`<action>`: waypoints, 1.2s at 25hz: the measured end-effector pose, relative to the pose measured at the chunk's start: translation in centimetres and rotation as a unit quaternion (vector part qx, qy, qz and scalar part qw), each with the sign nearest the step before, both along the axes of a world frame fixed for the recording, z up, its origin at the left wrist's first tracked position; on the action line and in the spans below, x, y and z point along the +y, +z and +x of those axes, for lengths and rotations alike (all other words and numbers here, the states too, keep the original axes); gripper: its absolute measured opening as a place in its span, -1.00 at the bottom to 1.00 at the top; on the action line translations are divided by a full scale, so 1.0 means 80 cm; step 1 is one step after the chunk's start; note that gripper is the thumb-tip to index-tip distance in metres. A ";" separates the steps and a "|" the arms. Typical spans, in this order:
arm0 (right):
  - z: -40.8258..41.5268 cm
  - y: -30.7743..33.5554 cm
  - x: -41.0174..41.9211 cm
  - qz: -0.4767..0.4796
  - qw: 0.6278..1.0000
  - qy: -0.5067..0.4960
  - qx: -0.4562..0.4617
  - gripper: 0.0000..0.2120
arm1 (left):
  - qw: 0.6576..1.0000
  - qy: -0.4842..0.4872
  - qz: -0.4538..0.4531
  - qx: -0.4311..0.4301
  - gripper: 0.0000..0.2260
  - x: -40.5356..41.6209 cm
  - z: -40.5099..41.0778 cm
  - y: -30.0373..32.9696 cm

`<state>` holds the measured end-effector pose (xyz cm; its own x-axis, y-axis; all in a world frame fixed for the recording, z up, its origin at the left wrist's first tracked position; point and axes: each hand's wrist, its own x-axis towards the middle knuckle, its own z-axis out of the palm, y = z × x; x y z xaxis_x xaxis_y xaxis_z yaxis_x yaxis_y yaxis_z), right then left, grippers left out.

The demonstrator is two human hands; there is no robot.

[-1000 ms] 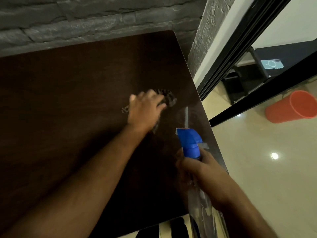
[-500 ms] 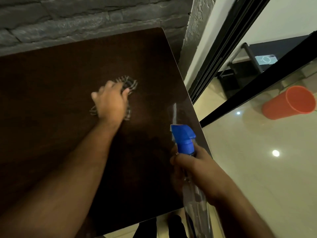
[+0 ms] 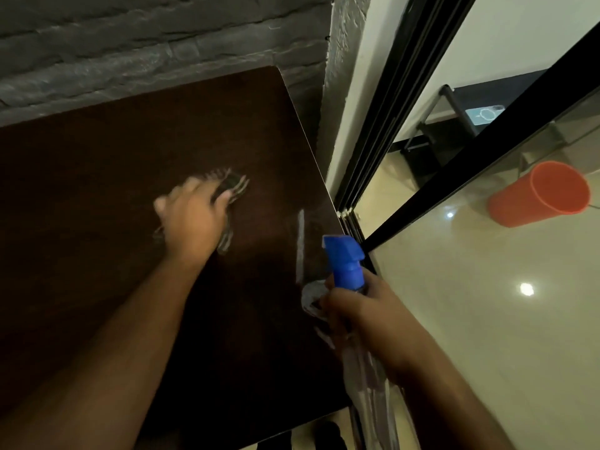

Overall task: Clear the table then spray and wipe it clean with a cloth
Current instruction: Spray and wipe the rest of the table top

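My left hand (image 3: 191, 219) presses a dark checked cloth (image 3: 232, 186) onto the dark brown table (image 3: 97, 177), right of its middle. The hand is blurred and most of the cloth is hidden beneath it. My right hand (image 3: 363, 310) grips the neck of a clear spray bottle with a blue nozzle (image 3: 345, 259), held over the table's right edge with the nozzle pointing toward the far left. A pale streak of reflected light lies on the wood just left of the nozzle.
A grey brick wall (image 3: 162, 43) runs along the table's far edge. Black sliding door rails (image 3: 389, 108) stand close to the right edge. On the glossy floor to the right lies an orange bucket (image 3: 542, 193), tipped on its side.
My left hand swept the cloth left across the table, then back to the right and a little toward me. The spray bottle stayed near the right edge in my right hand.
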<state>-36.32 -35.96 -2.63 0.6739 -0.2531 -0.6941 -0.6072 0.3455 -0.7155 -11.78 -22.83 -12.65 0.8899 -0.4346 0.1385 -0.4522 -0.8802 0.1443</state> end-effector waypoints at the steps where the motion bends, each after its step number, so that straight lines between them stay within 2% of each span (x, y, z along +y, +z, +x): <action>1: 0.003 0.002 -0.005 -0.011 1.000 -0.003 0.000 -0.79 | 0.999 -0.028 -0.020 0.006 -0.71 -0.042 0.018 -0.004; 4: 0.002 0.008 -0.010 -0.019 1.000 -0.020 0.000 -0.75 | 0.993 -0.103 -0.021 0.045 -0.70 -0.131 0.024 0.000; 6: -0.002 0.009 -0.007 -0.014 0.999 -0.034 -0.010 -0.76 | 0.987 -0.145 -0.018 0.073 -0.69 -0.150 -0.010 0.006; 8: -0.009 0.009 -0.005 -0.012 0.999 -0.045 -0.022 -0.74 | 0.968 -0.233 -0.009 0.095 -0.69 -0.124 -0.075 0.010; 10: -0.015 0.009 -0.007 0.001 0.998 -0.048 -0.029 -0.68 | 0.932 -0.339 -0.007 0.126 -0.71 -0.056 -0.145 0.013; 11: -0.018 0.008 -0.009 0.008 0.999 -0.045 -0.026 -0.66 | 0.924 -0.355 -0.015 0.139 -0.74 -0.019 -0.163 0.012; 12: -0.022 0.006 -0.011 0.014 0.999 -0.038 -0.020 -0.65 | 0.929 -0.340 -0.012 0.142 -0.75 0.010 -0.159 0.012; 14: -0.028 0.002 -0.014 0.015 1.000 -0.020 -0.012 -0.65 | 0.959 -0.267 -0.010 0.089 -0.72 0.022 -0.109 0.002; 16: -0.030 0.000 -0.013 -0.002 1.000 -0.006 -0.010 -0.68 | 0.986 -0.167 -0.010 0.028 -0.70 -0.028 -0.042 0.000; 18: -0.032 0.003 -0.007 -0.004 1.000 -0.009 -0.015 -0.72 | 0.992 -0.113 -0.017 0.046 -0.71 -0.103 -0.007 0.004; 21: -0.037 0.009 -0.001 0.008 1.000 -0.018 -0.019 -0.77 | 0.969 -0.223 -0.002 0.106 -0.72 -0.143 -0.072 0.008; 23: -0.040 0.017 0.002 0.016 0.999 -0.011 -0.028 -0.81 | 0.938 -0.330 -0.005 0.110 -0.75 -0.080 -0.144 0.007; 24: -0.042 0.019 0.000 0.018 0.999 -0.006 -0.032 -0.82 | 0.934 -0.338 -0.027 0.109 -0.76 -0.039 -0.160 0.004; 26: -0.051 0.016 -0.004 0.020 0.999 -0.007 -0.030 -0.81 | 0.955 -0.282 -0.011 0.086 -0.74 0.011 -0.135 0.004; 27: -0.055 0.013 -0.005 0.017 0.999 -0.007 -0.026 -0.81 | 0.973 -0.222 0.007 0.062 -0.74 0.015 -0.101 0.001; 30: -0.062 0.010 -0.005 0.005 1.000 -0.001 -0.009 -0.81 | 1.000 -0.026 0.013 0.009 -0.75 -0.040 0.000 0.000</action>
<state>-41.30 -36.38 -1.86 0.6862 -0.2480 -0.6838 -0.5929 0.3539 -0.7233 -11.78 -25.99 -12.65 0.8679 -0.4841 0.1116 -0.4957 -0.8587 0.1302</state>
